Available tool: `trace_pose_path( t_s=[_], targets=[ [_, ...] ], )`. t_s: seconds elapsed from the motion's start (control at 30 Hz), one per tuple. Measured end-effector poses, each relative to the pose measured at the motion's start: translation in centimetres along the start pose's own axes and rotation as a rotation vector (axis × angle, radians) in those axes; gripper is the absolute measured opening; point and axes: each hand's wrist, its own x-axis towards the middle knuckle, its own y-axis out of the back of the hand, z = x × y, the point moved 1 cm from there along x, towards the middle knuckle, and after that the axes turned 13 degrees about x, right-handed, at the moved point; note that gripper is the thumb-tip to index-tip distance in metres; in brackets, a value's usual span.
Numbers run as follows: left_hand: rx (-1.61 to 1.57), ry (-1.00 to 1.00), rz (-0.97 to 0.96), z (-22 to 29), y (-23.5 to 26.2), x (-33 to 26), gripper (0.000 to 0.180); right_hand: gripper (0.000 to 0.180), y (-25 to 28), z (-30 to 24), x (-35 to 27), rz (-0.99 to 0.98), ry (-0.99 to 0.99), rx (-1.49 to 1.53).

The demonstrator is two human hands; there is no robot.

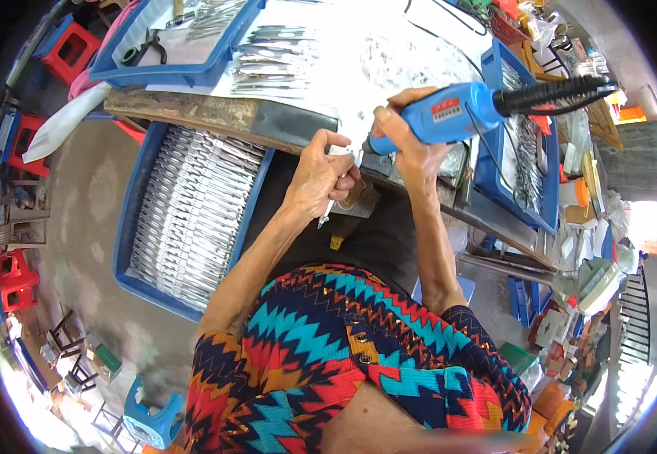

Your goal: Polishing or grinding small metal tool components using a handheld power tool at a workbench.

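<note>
My right hand [419, 151] is wrapped round a blue handheld power tool [457, 112], which lies on its side with its black nose toward my left hand. A black ribbed cord sleeve leaves its rear end. My left hand [315, 178] pinches a slim shiny metal piece [325, 216] at the bench's front edge. One end of this piece shows below the fingers; most of it is covered by them. The tool's nose is right beside the left fingertips. Whether it touches the metal piece I cannot tell.
Similar metal pieces [271, 60] lie in a row on the bench [200, 110]. A blue tray [226, 57] with pliers stands at its back left, another blue bin [546, 204] at its right. Below left, a blue crate [128, 261] is packed with metal pieces. Red stools [71, 54] stand farther left.
</note>
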Motion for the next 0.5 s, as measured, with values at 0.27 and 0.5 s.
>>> trace_pose_path(
  t_s=[0.27,0.5],
  targets=[
    [1.102,-0.665,0.324,10.7,2.9,5.3,0.019,0.027,0.7,0.3,-0.4,-0.106,-0.013,-0.121],
    [1.638,-0.984,0.286,13.7,7.4,13.1,0.014,0.030,0.7,-0.2,-0.5,-0.170,-0.009,-0.016]
  ],
)
